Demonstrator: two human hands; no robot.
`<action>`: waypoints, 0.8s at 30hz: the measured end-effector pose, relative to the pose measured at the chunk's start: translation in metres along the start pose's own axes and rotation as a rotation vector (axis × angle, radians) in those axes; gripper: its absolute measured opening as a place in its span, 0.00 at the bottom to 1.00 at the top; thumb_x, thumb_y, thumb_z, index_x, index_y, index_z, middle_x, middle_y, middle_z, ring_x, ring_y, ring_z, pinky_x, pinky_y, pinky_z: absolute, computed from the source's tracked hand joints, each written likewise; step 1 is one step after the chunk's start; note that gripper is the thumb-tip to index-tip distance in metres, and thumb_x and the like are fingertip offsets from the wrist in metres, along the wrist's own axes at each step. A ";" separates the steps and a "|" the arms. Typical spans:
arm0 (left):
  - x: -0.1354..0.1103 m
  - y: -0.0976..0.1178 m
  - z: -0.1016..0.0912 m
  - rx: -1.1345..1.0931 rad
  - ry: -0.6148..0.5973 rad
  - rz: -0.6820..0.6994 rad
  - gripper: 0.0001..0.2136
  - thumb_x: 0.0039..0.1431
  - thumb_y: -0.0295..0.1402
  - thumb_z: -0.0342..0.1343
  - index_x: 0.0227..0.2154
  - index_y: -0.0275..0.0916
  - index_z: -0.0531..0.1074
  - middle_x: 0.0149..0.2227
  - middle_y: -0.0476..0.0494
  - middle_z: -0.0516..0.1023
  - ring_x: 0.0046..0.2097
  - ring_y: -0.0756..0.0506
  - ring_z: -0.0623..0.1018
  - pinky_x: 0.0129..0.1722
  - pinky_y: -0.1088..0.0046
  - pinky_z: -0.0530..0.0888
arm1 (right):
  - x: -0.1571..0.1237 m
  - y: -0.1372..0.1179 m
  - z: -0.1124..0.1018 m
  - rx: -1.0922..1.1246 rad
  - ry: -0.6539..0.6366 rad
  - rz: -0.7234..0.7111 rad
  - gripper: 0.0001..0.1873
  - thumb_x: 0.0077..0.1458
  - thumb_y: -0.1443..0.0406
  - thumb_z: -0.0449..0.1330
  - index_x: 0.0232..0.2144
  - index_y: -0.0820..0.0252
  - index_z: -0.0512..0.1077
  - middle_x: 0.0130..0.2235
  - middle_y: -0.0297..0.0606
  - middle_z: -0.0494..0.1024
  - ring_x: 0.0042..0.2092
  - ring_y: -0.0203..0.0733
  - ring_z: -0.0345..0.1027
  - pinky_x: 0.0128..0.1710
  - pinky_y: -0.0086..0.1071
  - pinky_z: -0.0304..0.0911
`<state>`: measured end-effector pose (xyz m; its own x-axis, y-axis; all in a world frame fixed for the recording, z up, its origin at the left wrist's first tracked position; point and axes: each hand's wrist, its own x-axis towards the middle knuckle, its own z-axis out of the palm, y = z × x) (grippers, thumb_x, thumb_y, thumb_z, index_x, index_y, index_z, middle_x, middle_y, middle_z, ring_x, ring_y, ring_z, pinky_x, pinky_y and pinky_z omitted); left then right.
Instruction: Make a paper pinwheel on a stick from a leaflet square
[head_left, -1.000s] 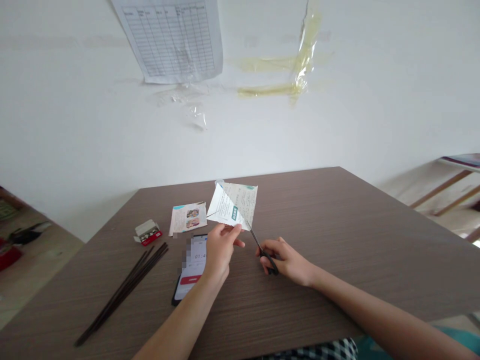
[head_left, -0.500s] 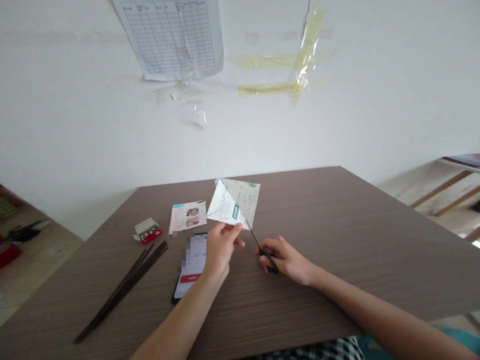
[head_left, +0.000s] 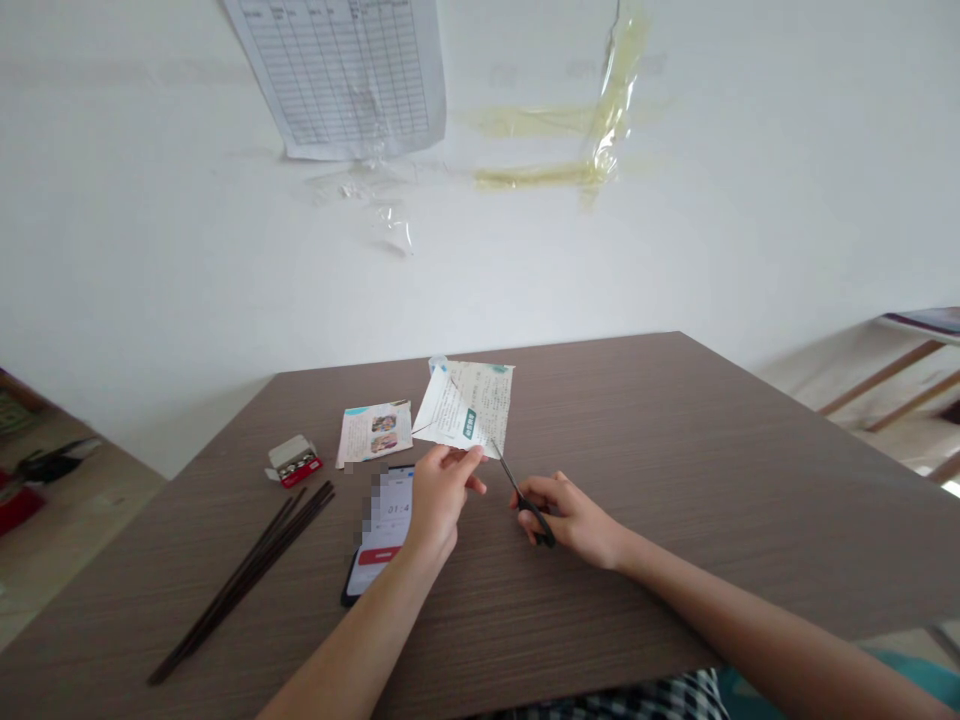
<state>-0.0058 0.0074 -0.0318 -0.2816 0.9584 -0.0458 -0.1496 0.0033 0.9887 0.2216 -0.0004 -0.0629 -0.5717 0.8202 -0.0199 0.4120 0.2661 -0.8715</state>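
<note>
White wall [head_left: 525,270] with a taped-up chart [head_left: 360,90] and strips of yellowed tape [head_left: 532,178] rises behind a brown counter [head_left: 675,480]. Over it, the left hand [head_left: 442,490] has its thumb and fingers pinched together on the near edge of a printed paper [head_left: 465,405], which extends beyond the fingertips, away from the wrist. To its right, the right hand [head_left: 570,515] is curled around the handles of a pair of scissors [head_left: 513,480], the blades pointing up toward the paper and meeting its near right part, just beside the left fingertips. How far apart the blades stand cannot be told.

Cutting appears to be under way rather than finished: the blades are at the paper, which is held as one piece. A diagonal line divides it into a brighter and a greyer part; whether that is a fold or a cut is unclear, as is how much cutting is left.

Just left of the left hand lies a phone [head_left: 384,530], partly covered by it. Farther left are a picture card [head_left: 375,435], a small open box [head_left: 295,462] and dark sticks [head_left: 244,585].
</note>
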 end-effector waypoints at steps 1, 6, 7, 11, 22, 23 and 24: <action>0.000 0.000 0.000 -0.001 0.001 -0.008 0.22 0.40 0.49 0.84 0.29 0.41 0.84 0.34 0.39 0.92 0.21 0.50 0.77 0.21 0.77 0.57 | 0.000 0.000 0.000 0.002 0.002 0.000 0.11 0.79 0.52 0.68 0.51 0.52 0.82 0.38 0.36 0.93 0.43 0.53 0.85 0.80 0.62 0.61; -0.002 0.002 0.001 0.002 0.000 -0.028 0.24 0.38 0.51 0.85 0.29 0.41 0.83 0.34 0.39 0.92 0.20 0.50 0.77 0.22 0.77 0.53 | 0.001 0.003 0.000 -0.007 0.002 -0.005 0.15 0.79 0.49 0.68 0.51 0.51 0.83 0.36 0.33 0.90 0.43 0.52 0.85 0.80 0.63 0.61; -0.002 0.002 0.001 0.003 0.003 -0.031 0.24 0.38 0.52 0.85 0.29 0.41 0.83 0.34 0.39 0.92 0.20 0.50 0.77 0.22 0.77 0.52 | 0.001 0.003 0.000 -0.009 0.003 -0.004 0.16 0.79 0.48 0.68 0.51 0.51 0.83 0.36 0.33 0.91 0.43 0.53 0.85 0.80 0.63 0.62; -0.002 0.002 0.001 0.007 0.004 -0.035 0.24 0.38 0.51 0.84 0.30 0.41 0.83 0.35 0.38 0.92 0.21 0.50 0.77 0.23 0.77 0.49 | 0.001 0.001 0.000 0.002 0.024 0.014 0.14 0.76 0.48 0.70 0.48 0.49 0.85 0.34 0.36 0.91 0.41 0.57 0.84 0.78 0.63 0.65; -0.002 0.002 -0.001 0.010 -0.005 -0.021 0.22 0.40 0.49 0.84 0.30 0.40 0.84 0.36 0.36 0.93 0.21 0.51 0.75 0.22 0.77 0.53 | 0.001 -0.002 -0.001 0.001 0.001 0.032 0.13 0.78 0.51 0.69 0.50 0.52 0.84 0.35 0.33 0.92 0.41 0.53 0.83 0.81 0.64 0.62; -0.001 0.002 -0.001 0.008 -0.007 -0.019 0.22 0.41 0.49 0.84 0.31 0.40 0.85 0.36 0.37 0.93 0.21 0.51 0.74 0.22 0.77 0.53 | 0.001 -0.001 0.000 0.004 -0.001 0.032 0.13 0.78 0.51 0.69 0.51 0.52 0.84 0.35 0.33 0.92 0.41 0.53 0.83 0.81 0.64 0.61; -0.001 0.002 -0.001 0.006 -0.006 -0.017 0.22 0.41 0.49 0.85 0.31 0.40 0.85 0.36 0.37 0.93 0.21 0.52 0.74 0.22 0.77 0.54 | 0.001 -0.001 0.000 0.006 0.001 0.031 0.13 0.79 0.51 0.69 0.51 0.52 0.84 0.35 0.33 0.92 0.41 0.53 0.84 0.81 0.64 0.61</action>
<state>-0.0066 0.0064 -0.0294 -0.2732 0.9599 -0.0622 -0.1486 0.0218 0.9887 0.2212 0.0000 -0.0621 -0.5578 0.8287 -0.0465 0.4252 0.2372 -0.8735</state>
